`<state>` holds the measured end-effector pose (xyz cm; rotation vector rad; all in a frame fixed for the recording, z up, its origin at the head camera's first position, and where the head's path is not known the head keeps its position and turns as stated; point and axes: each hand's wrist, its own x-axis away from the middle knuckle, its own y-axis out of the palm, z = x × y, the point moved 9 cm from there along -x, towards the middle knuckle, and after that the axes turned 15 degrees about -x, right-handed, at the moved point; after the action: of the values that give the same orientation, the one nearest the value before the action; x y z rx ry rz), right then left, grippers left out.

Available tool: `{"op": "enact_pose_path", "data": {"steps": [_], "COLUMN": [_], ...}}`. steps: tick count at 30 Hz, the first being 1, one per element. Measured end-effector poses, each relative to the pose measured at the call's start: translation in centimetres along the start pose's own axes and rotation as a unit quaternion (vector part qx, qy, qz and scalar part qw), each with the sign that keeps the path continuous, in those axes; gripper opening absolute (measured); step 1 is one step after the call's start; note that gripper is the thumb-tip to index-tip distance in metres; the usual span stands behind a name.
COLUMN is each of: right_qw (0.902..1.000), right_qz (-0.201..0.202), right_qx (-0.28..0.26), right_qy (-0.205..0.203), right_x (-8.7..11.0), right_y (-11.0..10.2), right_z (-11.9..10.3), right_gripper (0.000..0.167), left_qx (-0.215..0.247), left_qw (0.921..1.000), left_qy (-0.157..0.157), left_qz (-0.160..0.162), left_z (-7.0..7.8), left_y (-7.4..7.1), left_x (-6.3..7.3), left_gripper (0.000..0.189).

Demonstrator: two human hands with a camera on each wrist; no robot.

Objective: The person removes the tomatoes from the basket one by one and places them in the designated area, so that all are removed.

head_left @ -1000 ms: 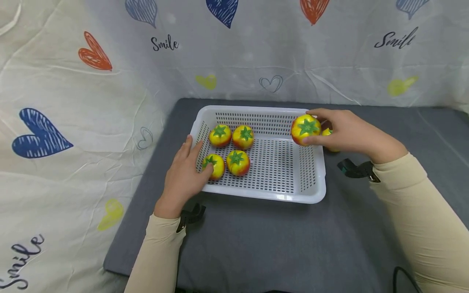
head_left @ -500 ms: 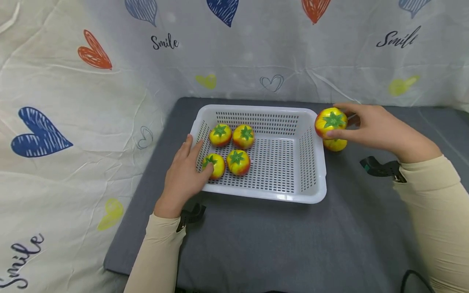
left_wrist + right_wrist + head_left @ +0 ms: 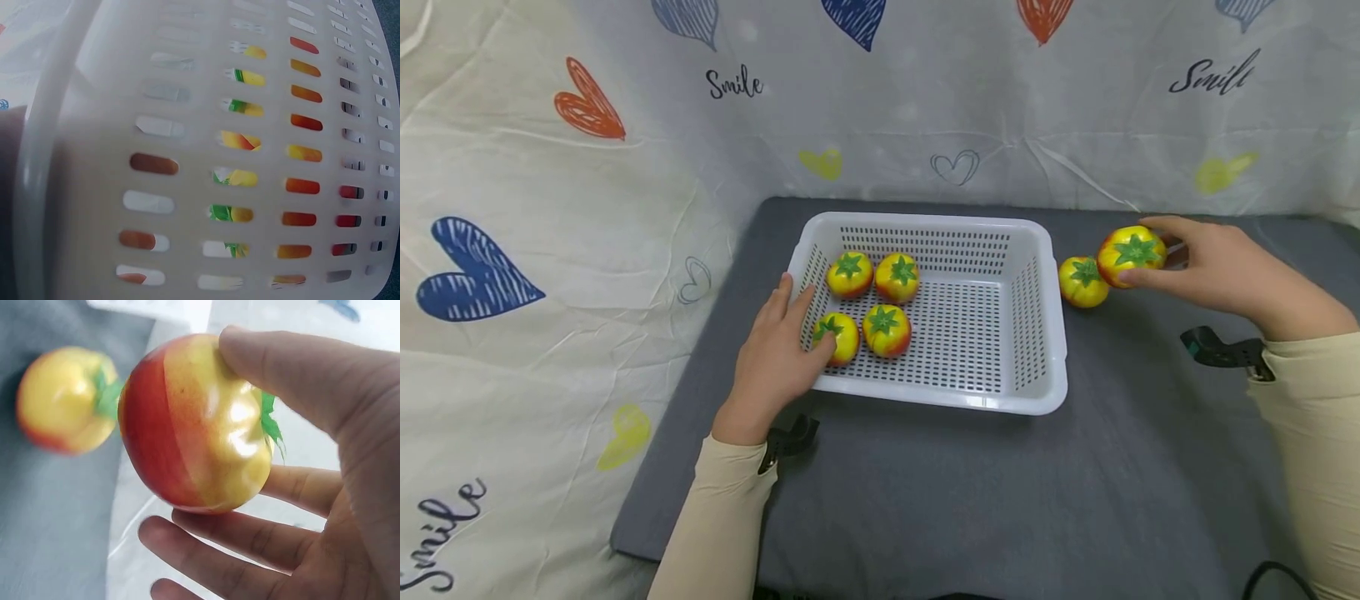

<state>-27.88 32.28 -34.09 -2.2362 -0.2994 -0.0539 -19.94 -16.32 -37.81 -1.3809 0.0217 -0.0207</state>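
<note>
My right hand [image 3: 1232,271] pinches a yellow-red toy tomato [image 3: 1131,252] with a green leafy top between thumb and fingers. It is held up to the right of the white basket [image 3: 940,400]. In the right wrist view the held tomato [image 3: 194,425] shows its red and yellow side. A second tomato [image 3: 1084,283] lies on the table between the basket and my right hand. My left hand [image 3: 775,358] rests on the basket's left edge, fingers fairly straight. Its thumb covers part of the front-left tomato [image 3: 842,337]. Other tomatoes [image 3: 887,331] sit in the basket's left half.
Grey cloth [image 3: 970,492] covers the table. A white curtain [image 3: 962,108] printed with hearts and "Smile" hangs behind and at the left. A dark cable [image 3: 1273,568] shows at the lower right. The left wrist view is filled by the basket's slotted wall [image 3: 262,156].
My right hand has carried its tomato rightward from over the basket's right rim, past the tomato on the table, which now shows fully. The left hand has stayed in place.
</note>
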Motion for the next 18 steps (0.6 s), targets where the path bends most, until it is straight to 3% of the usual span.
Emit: {"op": "enact_pose_path", "data": {"steps": [11,18], "right_qw": [0.9990,0.9979], "right_qz": [-0.015,-0.039], "right_qx": [0.022,0.011], "right_qy": [0.036,0.050], "right_x": [-0.5,-1.1], "right_y": [0.4,1.7], "right_z": [5.9,7.7], "right_gripper": [0.098,0.098], "left_qx": [0.002,0.001], "left_qw": [1.0000,1.0000], "left_qy": [0.001,-0.002], "left_qz": [0.003,0.001], "left_z": [-0.1,-0.1], "left_y": [0.0,0.1], "left_x": [0.0,0.0], "left_gripper": [0.074,0.075]}}
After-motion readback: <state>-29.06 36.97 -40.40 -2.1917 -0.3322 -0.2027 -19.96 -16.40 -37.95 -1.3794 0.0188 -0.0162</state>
